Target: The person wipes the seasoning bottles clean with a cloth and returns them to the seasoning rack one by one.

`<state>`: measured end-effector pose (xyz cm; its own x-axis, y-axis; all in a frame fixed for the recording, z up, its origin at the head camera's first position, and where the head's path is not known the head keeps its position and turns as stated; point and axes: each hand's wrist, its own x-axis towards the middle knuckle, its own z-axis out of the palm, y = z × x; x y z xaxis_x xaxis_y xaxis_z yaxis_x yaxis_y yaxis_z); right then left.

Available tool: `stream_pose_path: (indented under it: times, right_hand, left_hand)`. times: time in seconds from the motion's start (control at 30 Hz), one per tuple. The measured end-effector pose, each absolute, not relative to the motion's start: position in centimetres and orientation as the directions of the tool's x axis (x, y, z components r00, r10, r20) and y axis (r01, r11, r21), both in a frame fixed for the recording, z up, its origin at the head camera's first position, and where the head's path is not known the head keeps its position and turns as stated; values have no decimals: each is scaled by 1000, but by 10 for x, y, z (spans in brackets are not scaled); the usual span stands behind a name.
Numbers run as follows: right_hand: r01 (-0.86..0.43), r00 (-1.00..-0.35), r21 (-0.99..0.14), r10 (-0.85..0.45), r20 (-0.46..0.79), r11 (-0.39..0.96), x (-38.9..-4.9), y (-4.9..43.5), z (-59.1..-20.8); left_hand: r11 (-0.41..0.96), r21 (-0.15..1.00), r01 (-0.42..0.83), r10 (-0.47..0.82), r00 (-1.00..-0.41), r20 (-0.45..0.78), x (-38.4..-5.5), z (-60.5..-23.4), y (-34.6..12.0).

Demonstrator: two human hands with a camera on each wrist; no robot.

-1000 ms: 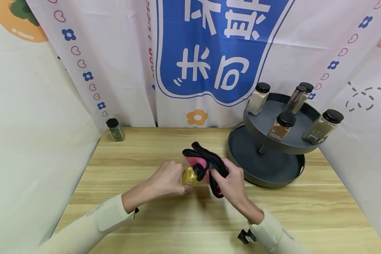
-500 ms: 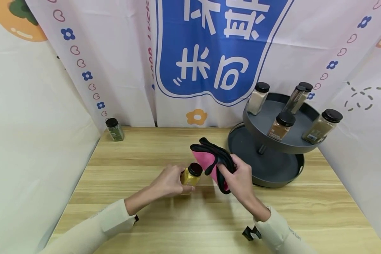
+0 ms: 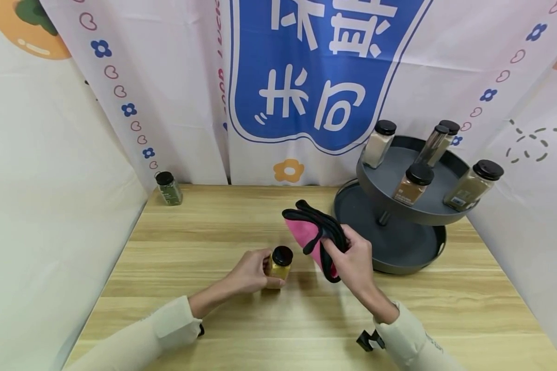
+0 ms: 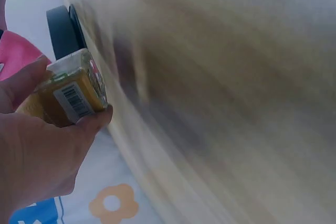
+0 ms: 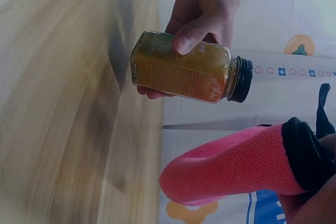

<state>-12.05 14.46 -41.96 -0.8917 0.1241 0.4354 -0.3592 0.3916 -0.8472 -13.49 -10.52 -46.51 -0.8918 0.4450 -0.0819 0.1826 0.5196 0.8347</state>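
Note:
My left hand [image 3: 250, 271] grips a glass spice jar [image 3: 278, 270] of yellow powder by its sides, thumb and fingers on opposite faces. The jar stands upright with its black lid on, its base close over the table. Toward the left wrist camera, the jar [image 4: 58, 103] turns a barcode label. In my right hand [image 3: 356, 257] is a folded pink cloth [image 3: 301, 232] with black edging, pinched between thumb and fingers. It hangs to the right of the jar, apart from it. The right wrist view shows the fuzzy pink side of the cloth [image 5: 231, 166] below the jar's lid.
A two-tier dark grey round rack [image 3: 390, 247] stands at the right. Several black-lidded spice jars, including an orange-brown one [image 3: 410, 188], are on its upper tier. A jar of green herbs [image 3: 169, 189] stands in the back left corner of the wooden table [image 3: 204, 221].
The cloth has come away from the jar's lid and moved right with my right hand. My left hand has tipped the jar from leaning to upright and brought it slightly lower.

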Motion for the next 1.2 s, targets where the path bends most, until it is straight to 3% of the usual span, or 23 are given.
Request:
stream_pose_path:
  times: [0.8,1.2]
  right_hand:
    - [-359,-902,-865,107,418,352,-121,150,-428]
    - [-357,-908,-863,82,411,358,-121,150,-431]
  left_hand:
    - [501,851,157,437,-895,-92,-134,-478,-105]
    - [544,804,238,440,-897,-33,-133,-476,-111]
